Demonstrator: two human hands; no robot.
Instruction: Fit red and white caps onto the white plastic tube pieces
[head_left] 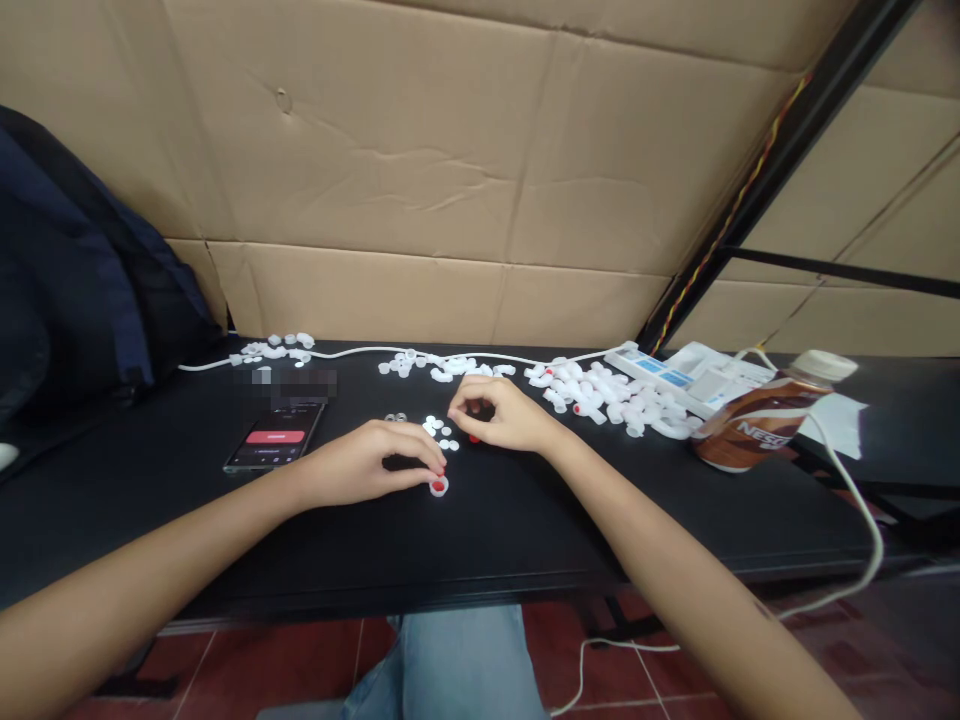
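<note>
My left hand (371,462) rests on the black table (525,520), fingertips pinching a small white ring-shaped cap with a red centre (439,486). My right hand (499,410) is just behind it, fingers curled down over a small red piece (474,438) on the table; whether it grips the piece I cannot tell. A few loose white caps (441,430) lie between the two hands. A larger pile of white and red-tipped plastic parts (607,395) spreads to the right of my right hand.
A phone (276,437) with a lit screen lies left of my left hand. More white parts (281,348) and a white cable (360,352) run along the back. A white power strip (690,375) and a tipped brown bottle (757,420) sit right. A dark bag (75,280) stands left.
</note>
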